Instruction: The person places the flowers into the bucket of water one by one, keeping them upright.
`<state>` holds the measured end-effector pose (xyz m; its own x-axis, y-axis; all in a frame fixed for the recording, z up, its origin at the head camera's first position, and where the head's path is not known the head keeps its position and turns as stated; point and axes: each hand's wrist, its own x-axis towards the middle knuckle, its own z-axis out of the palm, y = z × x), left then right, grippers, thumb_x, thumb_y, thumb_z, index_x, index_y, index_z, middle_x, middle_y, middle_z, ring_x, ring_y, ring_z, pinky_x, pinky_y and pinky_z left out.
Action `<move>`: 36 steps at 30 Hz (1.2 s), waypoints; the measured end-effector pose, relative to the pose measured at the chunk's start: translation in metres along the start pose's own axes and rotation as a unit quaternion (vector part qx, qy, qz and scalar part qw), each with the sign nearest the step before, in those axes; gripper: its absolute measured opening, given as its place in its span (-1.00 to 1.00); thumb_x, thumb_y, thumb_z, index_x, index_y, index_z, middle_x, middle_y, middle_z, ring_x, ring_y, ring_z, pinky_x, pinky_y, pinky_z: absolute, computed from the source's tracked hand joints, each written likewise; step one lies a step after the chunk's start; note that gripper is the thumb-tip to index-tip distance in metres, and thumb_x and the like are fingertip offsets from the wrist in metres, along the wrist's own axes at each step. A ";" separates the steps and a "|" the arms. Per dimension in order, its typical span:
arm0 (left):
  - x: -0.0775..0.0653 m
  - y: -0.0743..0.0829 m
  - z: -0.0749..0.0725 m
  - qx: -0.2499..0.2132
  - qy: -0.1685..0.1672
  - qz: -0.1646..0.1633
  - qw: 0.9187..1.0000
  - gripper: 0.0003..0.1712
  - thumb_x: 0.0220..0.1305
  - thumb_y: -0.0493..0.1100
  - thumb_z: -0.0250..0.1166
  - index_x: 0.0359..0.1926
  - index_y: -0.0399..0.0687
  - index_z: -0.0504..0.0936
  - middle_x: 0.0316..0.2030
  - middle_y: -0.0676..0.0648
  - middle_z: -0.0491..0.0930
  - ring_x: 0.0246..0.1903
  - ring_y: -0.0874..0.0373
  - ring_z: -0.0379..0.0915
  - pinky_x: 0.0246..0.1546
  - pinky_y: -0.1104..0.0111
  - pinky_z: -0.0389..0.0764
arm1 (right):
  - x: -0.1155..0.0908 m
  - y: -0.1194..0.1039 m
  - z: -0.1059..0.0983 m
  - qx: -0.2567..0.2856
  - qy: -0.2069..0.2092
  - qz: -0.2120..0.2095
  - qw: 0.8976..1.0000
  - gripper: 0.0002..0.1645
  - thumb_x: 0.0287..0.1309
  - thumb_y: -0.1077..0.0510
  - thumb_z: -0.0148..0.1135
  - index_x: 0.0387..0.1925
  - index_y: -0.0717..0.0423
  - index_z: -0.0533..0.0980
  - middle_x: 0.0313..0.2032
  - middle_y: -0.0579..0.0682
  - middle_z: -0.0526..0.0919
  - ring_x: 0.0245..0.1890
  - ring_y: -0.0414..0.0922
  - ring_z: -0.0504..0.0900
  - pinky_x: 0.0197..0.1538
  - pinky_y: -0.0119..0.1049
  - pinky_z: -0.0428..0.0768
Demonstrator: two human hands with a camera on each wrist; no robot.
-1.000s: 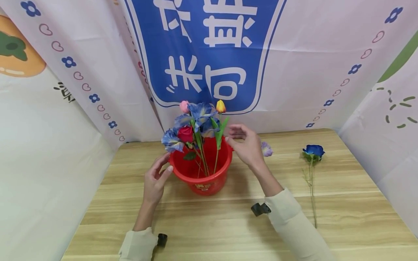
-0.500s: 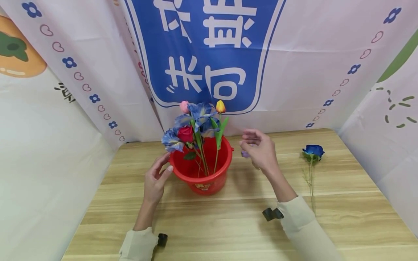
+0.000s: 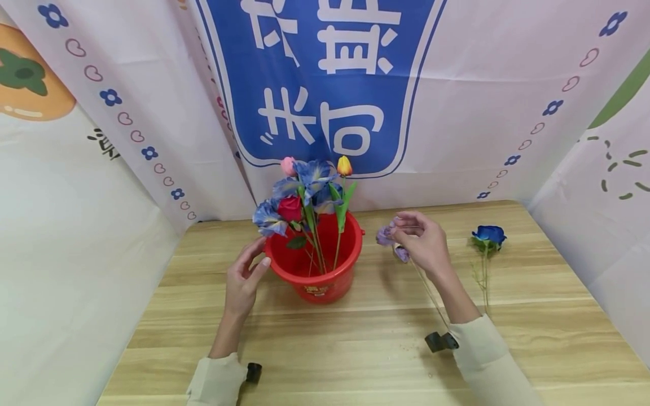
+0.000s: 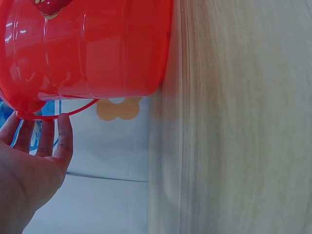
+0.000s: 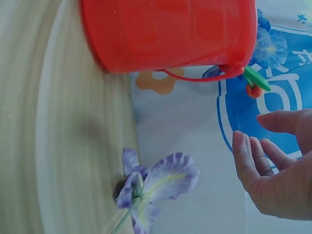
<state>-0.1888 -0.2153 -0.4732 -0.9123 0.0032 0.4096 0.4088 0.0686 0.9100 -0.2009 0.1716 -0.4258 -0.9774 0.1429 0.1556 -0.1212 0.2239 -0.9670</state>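
Observation:
A red bucket (image 3: 325, 287) stands upright on the table with several artificial flowers leaning in it: blue irises (image 3: 312, 175), a red rose (image 3: 290, 208), a pink bud (image 3: 288, 166) and a yellow-orange tulip (image 3: 345, 166). My left hand (image 3: 245, 282) touches the bucket's left side, fingertips right at the rim and handle joint. To the right of the bucket, a purple iris (image 5: 168, 178) lies on the table, its thin stem running toward the front. My right hand (image 3: 422, 241) hovers over that bloom, fingers loosely bent and nothing in its grasp; it partly hides the petals in the head view.
A blue rose (image 3: 488, 234) with a long stem lies farther right on the wooden table (image 3: 325, 361). Behind the table hangs a white cloth (image 3: 457, 135) with a blue printed panel. Pale cloth also closes in both sides.
My right hand has moved away from the bucket's right rim, rightward and toward me, to above the purple iris. The left hand stays at the bucket.

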 end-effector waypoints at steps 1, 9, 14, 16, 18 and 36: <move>0.000 0.000 0.000 0.000 -0.001 0.000 1.000 -0.47 0.48 -0.41 0.25 0.43 -0.33 0.53 0.31 0.00 0.59 0.30 0.16 0.52 0.19 0.50 0.69 | -0.001 0.002 -0.002 -0.001 0.000 0.003 1.000 -0.51 0.30 0.35 0.37 0.25 0.35 0.59 0.12 0.38 0.69 -0.12 -0.31 0.71 -0.05 -0.58 0.73; 0.000 0.001 0.001 0.000 -0.003 0.000 1.000 -0.47 0.49 -0.41 0.25 0.43 -0.34 0.52 0.31 0.00 0.59 0.29 0.16 0.52 0.19 0.50 0.69 | -0.007 0.012 -0.014 -0.013 -0.003 0.017 1.000 -0.48 0.34 0.29 0.38 0.30 0.32 0.57 0.15 0.38 0.66 -0.06 -0.26 0.70 -0.03 -0.56 0.73; 0.000 0.001 0.001 0.001 -0.001 -0.002 1.000 -0.47 0.49 -0.41 0.25 0.43 -0.34 0.52 0.30 0.03 0.60 0.29 0.17 0.52 0.18 0.50 0.69 | -0.008 0.018 -0.019 -0.004 -0.015 0.035 0.999 -0.44 0.34 0.32 0.35 0.34 0.37 0.52 0.21 0.44 0.61 -0.07 -0.27 0.71 -0.02 -0.49 0.77; 0.000 0.001 0.001 0.002 0.000 -0.002 1.000 -0.47 0.49 -0.41 0.25 0.43 -0.34 0.52 0.30 0.04 0.60 0.29 0.17 0.52 0.18 0.50 0.69 | -0.008 0.021 -0.021 -0.005 -0.018 0.041 0.999 -0.43 0.35 0.33 0.34 0.35 0.38 0.51 0.21 0.44 0.61 -0.08 -0.30 0.70 -0.01 -0.47 0.78; 0.000 0.001 0.002 0.002 0.000 -0.002 1.000 -0.47 0.48 -0.41 0.25 0.43 -0.34 0.52 0.30 0.04 0.60 0.29 0.17 0.52 0.18 0.50 0.69 | -0.008 0.024 -0.022 -0.004 -0.020 0.045 0.999 -0.44 0.36 0.32 0.34 0.34 0.38 0.51 0.21 0.43 0.61 -0.08 -0.31 0.70 0.01 -0.44 0.79; -0.001 0.000 0.001 0.002 0.002 -0.006 1.000 -0.46 0.49 -0.41 0.25 0.44 -0.33 0.52 0.32 0.00 0.58 0.30 0.15 0.51 0.20 0.50 0.68 | -0.012 0.040 -0.032 -0.025 -0.032 0.070 0.997 -0.44 0.41 0.24 0.35 0.35 0.37 0.50 0.18 0.37 0.64 -0.07 -0.28 0.70 0.00 -0.48 0.78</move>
<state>-0.1883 -0.2143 -0.4734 -0.9168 -0.0018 0.3992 0.3981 0.0721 0.9145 -0.1887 0.2101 -0.4602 -0.9933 0.1157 0.0047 0.0250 0.2538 -0.9669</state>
